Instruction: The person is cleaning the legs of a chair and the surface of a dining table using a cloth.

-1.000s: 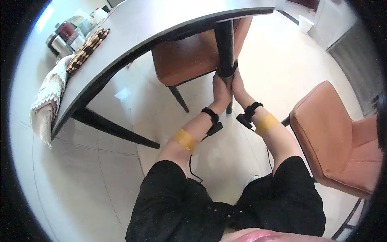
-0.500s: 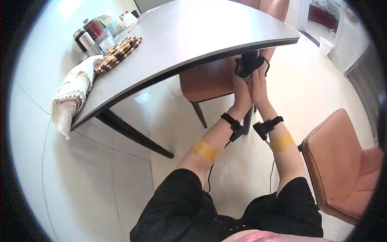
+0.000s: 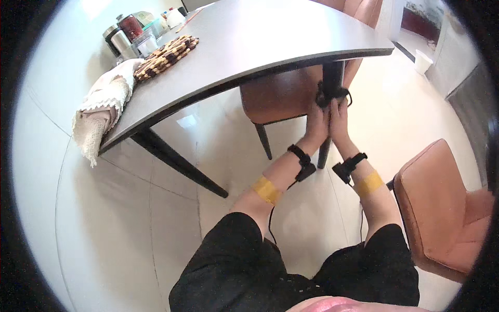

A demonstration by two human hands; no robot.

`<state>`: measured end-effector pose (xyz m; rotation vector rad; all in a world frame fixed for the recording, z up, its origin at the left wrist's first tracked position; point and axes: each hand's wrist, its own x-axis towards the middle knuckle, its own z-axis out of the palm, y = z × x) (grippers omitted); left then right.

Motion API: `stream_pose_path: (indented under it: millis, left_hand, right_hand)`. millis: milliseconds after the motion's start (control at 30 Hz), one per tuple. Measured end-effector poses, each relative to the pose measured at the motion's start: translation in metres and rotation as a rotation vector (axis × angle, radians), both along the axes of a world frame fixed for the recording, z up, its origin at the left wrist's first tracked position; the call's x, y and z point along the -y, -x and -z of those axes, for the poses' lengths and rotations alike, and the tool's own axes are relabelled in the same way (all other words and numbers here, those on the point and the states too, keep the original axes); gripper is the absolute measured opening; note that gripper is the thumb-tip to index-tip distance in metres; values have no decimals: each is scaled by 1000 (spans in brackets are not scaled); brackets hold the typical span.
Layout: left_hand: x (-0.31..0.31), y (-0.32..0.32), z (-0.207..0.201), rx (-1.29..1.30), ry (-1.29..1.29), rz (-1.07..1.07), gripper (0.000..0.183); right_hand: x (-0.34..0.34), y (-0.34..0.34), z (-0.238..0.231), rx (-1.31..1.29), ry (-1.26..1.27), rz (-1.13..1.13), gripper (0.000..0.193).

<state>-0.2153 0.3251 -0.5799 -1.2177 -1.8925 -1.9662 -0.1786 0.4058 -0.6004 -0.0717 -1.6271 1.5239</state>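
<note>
Both my arms reach forward to the dark table leg (image 3: 333, 74) under the near right part of the table. A small black thing with a thin loop (image 3: 325, 94) is against the leg at my fingertips; its kind is unclear. My left hand (image 3: 317, 124) is on the left of the leg, its fingertips hidden by the black thing. On the other side, close to the left, my right hand (image 3: 339, 122) has its fingers stretched upward, touching or just beside the black thing. Black strapped devices and yellow tape circle both forearms.
The grey table (image 3: 249, 41) carries a patterned wooden mat (image 3: 166, 57), a draped pale cloth (image 3: 106, 99) and several jars and bottles (image 3: 122, 44). One brown chair (image 3: 280, 96) is tucked under it; another brown chair (image 3: 434, 208) stands right. A white bin (image 3: 422, 62) is farther off.
The black thing sits lower on the table leg, uncovering more of the leg above it. My hands remain close together there. The whole view has shifted slightly.
</note>
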Motion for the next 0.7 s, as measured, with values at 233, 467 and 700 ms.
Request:
stream_pose_path:
  millis: [233,467,700]
  left_hand:
    - [-13,17,-76,19,-148,33,39]
    - [-11,9,23,116,-7,175,42]
    - [4,-9,56,25,137,-62,51]
  right_hand:
    - [-11,24,-112,-189,-367,296,57]
    - [-16,4,-2,12,-211,161,56]
    - [1,-15,64,246,-76,119,46]
